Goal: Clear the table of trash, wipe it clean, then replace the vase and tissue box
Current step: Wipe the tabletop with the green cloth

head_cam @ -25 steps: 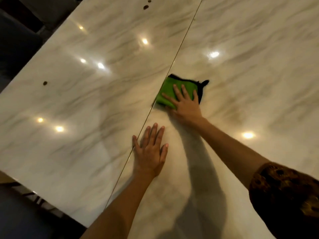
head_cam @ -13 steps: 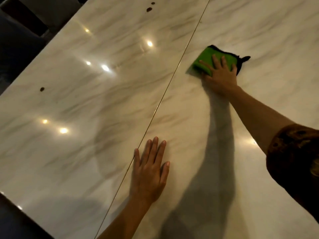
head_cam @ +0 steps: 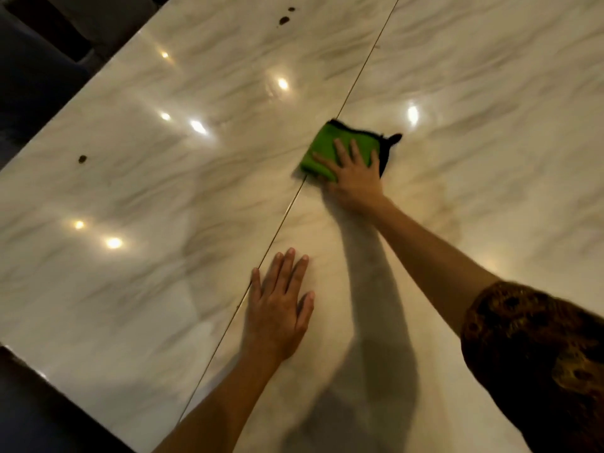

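The table (head_cam: 130,191) is glossy cream marble with soft grey-brown veins running slantwise, dotted with warm white glints (head_cam: 197,126). A thin gold seam (head_cam: 281,220) crosses it from 12 o'clock towards 6. Two dark brown spots (head_cam: 284,19) sit at 12 o'clock, and a third spot (head_cam: 82,159) of the same brown lies at 9. Near the centre, the cloth (head_cam: 318,152) is bright green with a black edge. The sleeve (head_cam: 529,348) at 4 o'clock is dark brown, mottled with ochre blotches. At 10 o'clock the chairs (head_cam: 39,70) look dark blue-grey, though the gloom leaves the hue uncertain.
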